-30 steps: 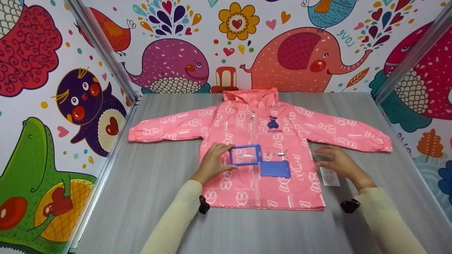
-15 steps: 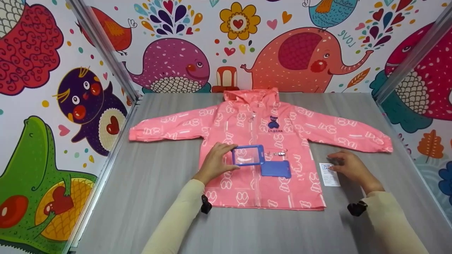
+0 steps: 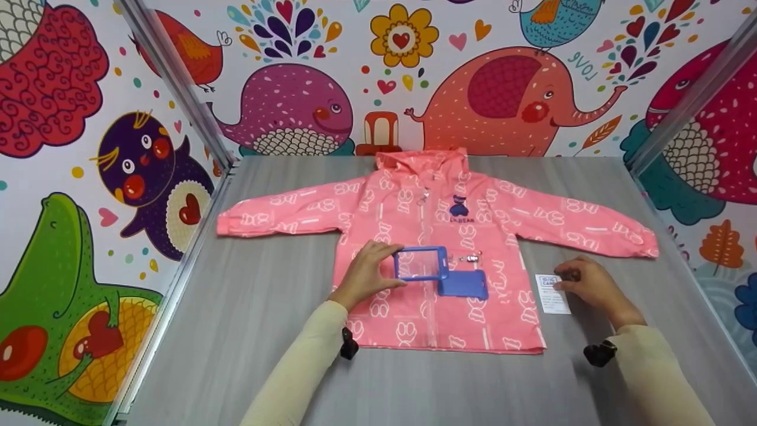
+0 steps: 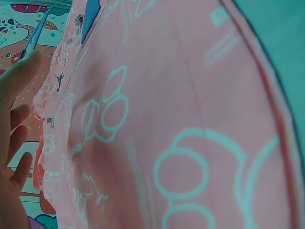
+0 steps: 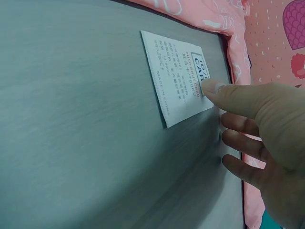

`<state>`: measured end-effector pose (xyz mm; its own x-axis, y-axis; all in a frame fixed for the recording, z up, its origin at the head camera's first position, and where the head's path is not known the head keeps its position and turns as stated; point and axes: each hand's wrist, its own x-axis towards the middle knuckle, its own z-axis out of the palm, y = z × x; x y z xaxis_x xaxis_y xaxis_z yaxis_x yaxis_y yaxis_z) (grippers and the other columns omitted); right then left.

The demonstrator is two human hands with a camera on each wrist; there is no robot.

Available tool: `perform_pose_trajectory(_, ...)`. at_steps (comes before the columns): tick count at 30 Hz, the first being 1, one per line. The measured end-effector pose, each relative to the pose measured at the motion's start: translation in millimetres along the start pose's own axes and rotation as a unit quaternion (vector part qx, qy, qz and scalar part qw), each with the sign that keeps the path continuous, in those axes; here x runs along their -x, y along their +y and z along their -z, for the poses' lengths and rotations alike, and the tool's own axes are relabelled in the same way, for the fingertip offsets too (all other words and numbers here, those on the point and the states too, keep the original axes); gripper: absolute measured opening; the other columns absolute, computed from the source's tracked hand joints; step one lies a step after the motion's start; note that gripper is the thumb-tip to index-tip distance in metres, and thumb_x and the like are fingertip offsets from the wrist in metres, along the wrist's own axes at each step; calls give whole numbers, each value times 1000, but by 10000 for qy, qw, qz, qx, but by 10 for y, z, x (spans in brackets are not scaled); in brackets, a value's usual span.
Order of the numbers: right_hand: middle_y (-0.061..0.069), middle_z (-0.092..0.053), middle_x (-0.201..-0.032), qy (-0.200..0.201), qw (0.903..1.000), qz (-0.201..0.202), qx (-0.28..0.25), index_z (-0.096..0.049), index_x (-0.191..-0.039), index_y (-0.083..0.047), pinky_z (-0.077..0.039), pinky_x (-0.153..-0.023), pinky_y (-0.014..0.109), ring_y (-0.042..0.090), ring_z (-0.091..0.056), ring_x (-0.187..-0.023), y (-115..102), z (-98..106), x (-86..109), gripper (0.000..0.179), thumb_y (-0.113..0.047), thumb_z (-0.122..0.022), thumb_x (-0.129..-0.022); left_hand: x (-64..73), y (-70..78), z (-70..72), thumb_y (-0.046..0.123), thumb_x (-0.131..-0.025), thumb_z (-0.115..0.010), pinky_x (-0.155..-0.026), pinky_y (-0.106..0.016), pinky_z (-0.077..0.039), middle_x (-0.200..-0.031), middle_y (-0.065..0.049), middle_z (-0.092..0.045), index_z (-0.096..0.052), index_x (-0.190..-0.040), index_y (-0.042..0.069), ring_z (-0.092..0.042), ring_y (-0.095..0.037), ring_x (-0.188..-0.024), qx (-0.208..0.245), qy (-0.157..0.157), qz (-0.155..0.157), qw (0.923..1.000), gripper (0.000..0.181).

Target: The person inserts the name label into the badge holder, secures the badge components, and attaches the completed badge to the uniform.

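Note:
My left hand (image 3: 368, 271) pinches the right-angled end of a blue rectangular frame with a clear window (image 3: 421, 264), part of a card holder, held over the pink jacket (image 3: 384, 319). A solid blue back piece (image 3: 463, 284) lies on the jacket, partly behind the frame's corner. My right hand (image 3: 591, 290) is at a white printed card (image 5: 176, 76) on the table, right of the jacket. In the right wrist view, its thumb lies over the card's printed corner and three fingers reach past the edge; the index finger is hidden there.
A small metal clip (image 3: 471, 258) lies on the jacket above the blue back piece. The jacket is spread with both sleeves outstretched on the grey table (image 3: 195, 355). Cartoon-printed walls with metal corner posts (image 3: 183, 89) enclose the table's back and sides.
My right hand has moved down and settled at the white card, its thumb now over it. My left hand has shifted slightly right with the frame, which now overlaps the back piece more.

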<state>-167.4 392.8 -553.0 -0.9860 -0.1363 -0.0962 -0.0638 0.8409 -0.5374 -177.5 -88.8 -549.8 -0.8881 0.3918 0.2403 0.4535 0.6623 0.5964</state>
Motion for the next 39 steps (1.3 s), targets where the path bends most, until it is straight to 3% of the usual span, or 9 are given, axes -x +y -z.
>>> perform_pose_trajectory(6, 20, -63, -102, 361, 9989, 291, 102, -71, -105, 2, -46, -77, 34, 26, -57, -88, 9, -27, 11, 25, -6, -76, -82, 4, 13, -30, 38, -69, -89, -106, -47, -46, -126, 0, -68, -58, -138, 19, -55, -22, -117, 45, -53, -94, 9999, 78)
perform_pose_trajectory(12, 18, -63, -101, 442, 9986, 238, 183, -70, -102, 1, -46, -79, 38, 26, -56, -88, -2, -49, 13, 19, -5, -73, -84, 14, 20, -39, 38, -69, -89, -117, -52, -35, -133, -1, -66, -57, -139, 19, -53, -27, -129, 81, -131, 9, 9999, 80)
perform_pose_trajectory(22, 18, -61, -98, 440, 9987, 163, 193, -69, -98, 1, -47, -78, 40, 26, -56, -86, -16, -62, 9, 14, -3, -71, -85, 17, 7, -47, 42, -70, -87, -120, -54, -30, -134, -1, -65, -56, -140, 19, -52, -27, -133, 60, -197, 78, 9998, 81)
perform_pose_trajectory(32, 14, -63, -89, 471, 9985, 197, 175, -64, -93, -1, -44, -72, 31, 21, -53, -80, -6, -74, -8, 11, -3, -72, -85, 16, 6, -45, 42, -69, -88, -110, -48, -43, -129, 1, -67, -58, -139, 21, -55, -22, -122, 15, -95, 27, 9999, 79)
perform_pose_trajectory(39, 12, -63, -87, 451, 9989, -17, 109, -62, -95, -3, -42, -69, 26, 22, -52, -80, -11, -80, 3, 13, -5, -71, -86, 18, 17, -40, 40, -68, -89, -108, -47, -45, -127, 1, -68, -58, -138, 21, -55, -21, -119, 40, -70, 28, 10000, 79)
